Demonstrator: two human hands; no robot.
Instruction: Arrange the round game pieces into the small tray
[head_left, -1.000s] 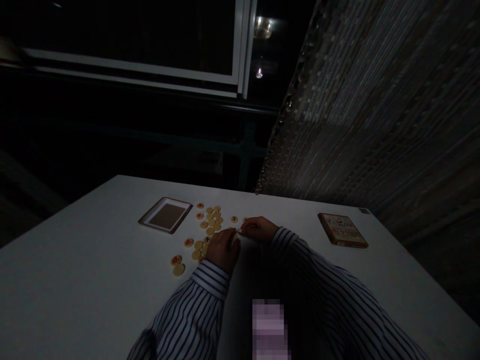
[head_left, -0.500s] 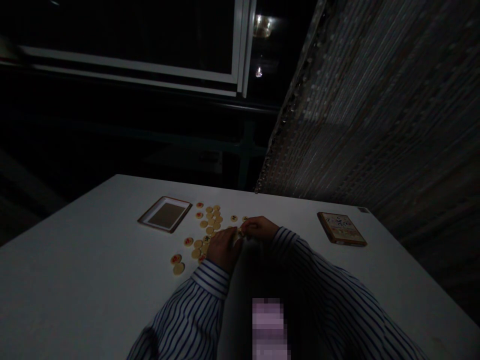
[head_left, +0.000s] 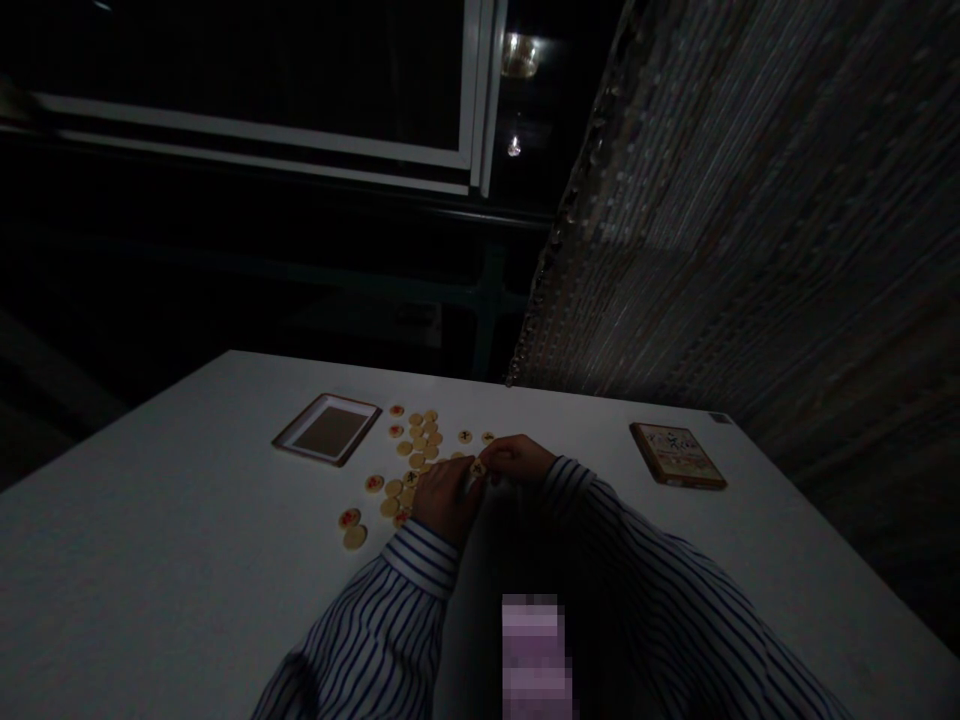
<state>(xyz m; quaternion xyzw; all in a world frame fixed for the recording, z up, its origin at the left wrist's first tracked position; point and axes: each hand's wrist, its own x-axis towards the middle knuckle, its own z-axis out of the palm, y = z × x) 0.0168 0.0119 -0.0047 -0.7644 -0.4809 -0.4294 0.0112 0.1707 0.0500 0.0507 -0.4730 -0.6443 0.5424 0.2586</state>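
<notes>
A round xiangqi piece with a black character sits between the fingertips of my two hands, its face turned up. My right hand is closed, thumb and curled fingers pinching the piece's right side. From the left, the thumb and fingers of my left hand close on the same piece; part of that grip is hidden. More xiangqi pieces lie loosely spread left of and beyond my left hand, many blank side up. A few show red characters, like one piece. Two black-marked pieces lie just beyond my hands.
An open shallow box lies at the back left of the white table. Its decorated lid or a second box is at the right. A bead-string curtain hangs behind the right side. The room is dim.
The piece between my fingers has tilted so its black character shows more plainly. My hands have hardly moved, and the view has shifted slightly.
</notes>
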